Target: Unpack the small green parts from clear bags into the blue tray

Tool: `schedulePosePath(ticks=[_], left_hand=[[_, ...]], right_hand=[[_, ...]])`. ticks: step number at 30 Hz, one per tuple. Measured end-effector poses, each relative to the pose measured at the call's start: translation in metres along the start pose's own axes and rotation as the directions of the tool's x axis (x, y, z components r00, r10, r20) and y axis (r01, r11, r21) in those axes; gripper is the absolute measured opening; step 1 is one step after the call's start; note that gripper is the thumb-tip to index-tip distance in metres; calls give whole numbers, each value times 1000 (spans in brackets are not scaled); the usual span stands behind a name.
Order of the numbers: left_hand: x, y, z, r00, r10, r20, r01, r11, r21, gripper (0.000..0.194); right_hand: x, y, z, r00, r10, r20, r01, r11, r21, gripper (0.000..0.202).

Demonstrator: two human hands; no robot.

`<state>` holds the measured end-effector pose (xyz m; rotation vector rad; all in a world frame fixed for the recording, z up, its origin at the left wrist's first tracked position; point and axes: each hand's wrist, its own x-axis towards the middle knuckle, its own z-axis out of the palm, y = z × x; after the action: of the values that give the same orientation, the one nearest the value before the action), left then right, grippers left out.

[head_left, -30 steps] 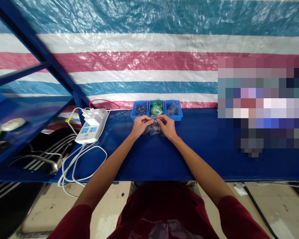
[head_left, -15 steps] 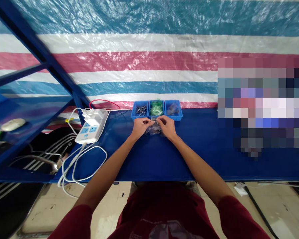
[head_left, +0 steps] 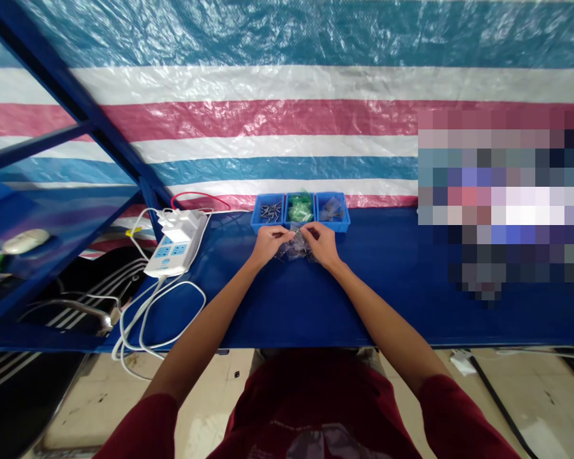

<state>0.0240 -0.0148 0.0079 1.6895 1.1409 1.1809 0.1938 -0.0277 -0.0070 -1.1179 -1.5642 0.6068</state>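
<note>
A: where's the clear bag (head_left: 297, 249)?
B: over the worktop (head_left: 294, 306), right between left hand (head_left: 268, 243) and right hand (head_left: 322, 244), neither nearer. each grip's pinched on its far edge, can't tell the long axis tho

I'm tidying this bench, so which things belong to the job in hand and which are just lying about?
Apparently in use:
crumpled clear plastic, hand-held
three small blue plastic bins

Apparently lying about:
rounded white plastic object
white rectangular plastic power strip

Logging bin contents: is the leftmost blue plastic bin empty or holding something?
Holding something: slender, silvery metal pieces lie inside the leftmost blue plastic bin, visible through its open top.
</note>
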Motion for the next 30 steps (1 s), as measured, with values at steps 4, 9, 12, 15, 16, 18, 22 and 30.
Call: schedulePosePath(ticks=[4, 9, 12, 15, 16, 18, 22, 30], left_hand=[[1, 2, 0, 999, -6, -46, 3, 999, -51, 24], [1, 5, 0, 996, -59, -68, 53, 994, -91, 29], [1, 5, 0, 991, -91, -96, 74, 984, -165, 31], [1, 5, 1, 990, -113, -89, 91, 971, -220, 31], [1, 5, 1, 990, -116, -74, 97, 970, -222, 32], [0, 6, 1, 992, -117, -37, 107, 973, -205, 35], [-1, 6, 1, 993, -52, -103, 43, 995, -95, 41], [2, -3, 2, 993, 114, -24, -114, 993, 16, 31]], right_hand=[[0, 1, 0, 1000, -1, -2, 1, 1000, 3, 25], [-2, -1, -2, 995, -58, 75, 59, 998, -12, 36], [-4, 0, -2, 984, -116, 137, 123, 991, -46, 43], [-4, 4, 0, 980, -145, 139, 156, 985, -73, 37], [-3, 6, 2, 981, -154, 120, 164, 983, -82, 32], [-2, 8, 3, 982, -174, 74, 181, 978, -99, 25], [-1, 9, 3, 980, -199, 31, 201, 975, -99, 25], [0, 5, 2, 988, -153, -14, 152, 986, -73, 27]])
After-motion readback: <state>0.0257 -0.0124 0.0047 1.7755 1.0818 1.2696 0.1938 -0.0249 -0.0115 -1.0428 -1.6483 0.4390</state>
